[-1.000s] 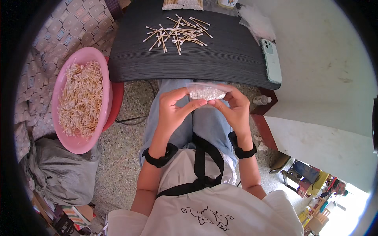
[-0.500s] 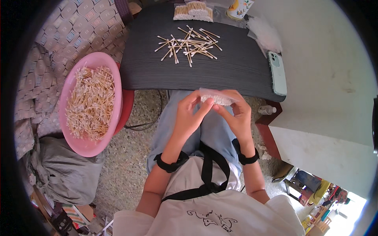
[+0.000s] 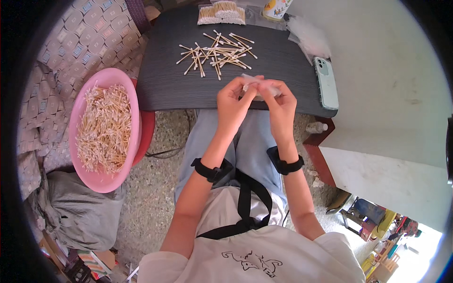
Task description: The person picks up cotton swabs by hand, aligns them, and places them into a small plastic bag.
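Over the near edge of the dark table [image 3: 160, 89], both hands pinch a small clear plastic bag of cotton swabs [image 3: 259, 95]. My left hand [image 3: 232, 101] grips the bag's left side, thumb and fingers together. On its right side, my right hand [image 3: 282, 104] pinches the plastic near the top, and the two thumbs nearly meet. Part of the bag is hidden behind my fingers. Beyond them lies a loose scatter of cotton swabs [image 3: 219, 53] with wooden sticks and white tips.
A pink basin [image 3: 136, 127] heaped with swabs stands left of the table, on something red. Filled swab bags [image 3: 222, 13], a printed cup [image 3: 276, 8] and clear empty bags [image 3: 309, 37] sit along the far side. A pale phone [image 3: 326, 85] lies at the right edge.
Both hands have moved forward with the bag, from over my lap to the table's edge. The fingers have drawn in closer around the bag's top.
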Action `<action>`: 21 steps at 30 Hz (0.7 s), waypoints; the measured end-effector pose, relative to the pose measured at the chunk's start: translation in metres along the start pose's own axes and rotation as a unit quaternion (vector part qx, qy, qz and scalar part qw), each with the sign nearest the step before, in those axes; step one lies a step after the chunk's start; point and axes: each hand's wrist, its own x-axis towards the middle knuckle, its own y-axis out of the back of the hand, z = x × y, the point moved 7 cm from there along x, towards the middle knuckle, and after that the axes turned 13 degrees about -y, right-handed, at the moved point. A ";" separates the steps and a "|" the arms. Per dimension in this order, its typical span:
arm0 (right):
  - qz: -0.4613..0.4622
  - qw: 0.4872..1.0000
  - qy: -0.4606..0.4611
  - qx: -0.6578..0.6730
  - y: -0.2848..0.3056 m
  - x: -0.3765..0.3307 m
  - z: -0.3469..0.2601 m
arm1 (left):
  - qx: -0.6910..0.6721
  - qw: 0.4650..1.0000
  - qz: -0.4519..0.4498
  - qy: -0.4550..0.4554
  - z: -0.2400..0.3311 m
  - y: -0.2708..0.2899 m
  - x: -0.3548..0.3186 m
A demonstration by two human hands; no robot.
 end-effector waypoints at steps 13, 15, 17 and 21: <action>0.008 0.993 -0.050 0.107 0.012 0.013 0.014 | 0.002 0.999 0.020 0.050 -0.006 0.007 0.005; 0.016 0.993 -0.038 0.110 0.011 0.012 0.013 | -0.008 0.999 0.016 0.046 -0.007 0.005 0.006; 0.055 0.990 -0.048 0.118 0.014 0.011 0.012 | 0.011 0.999 0.031 0.019 -0.005 0.006 0.006; 0.083 0.995 0.017 -0.060 0.015 0.008 -0.014 | 0.116 0.991 0.022 -0.058 0.018 0.012 0.013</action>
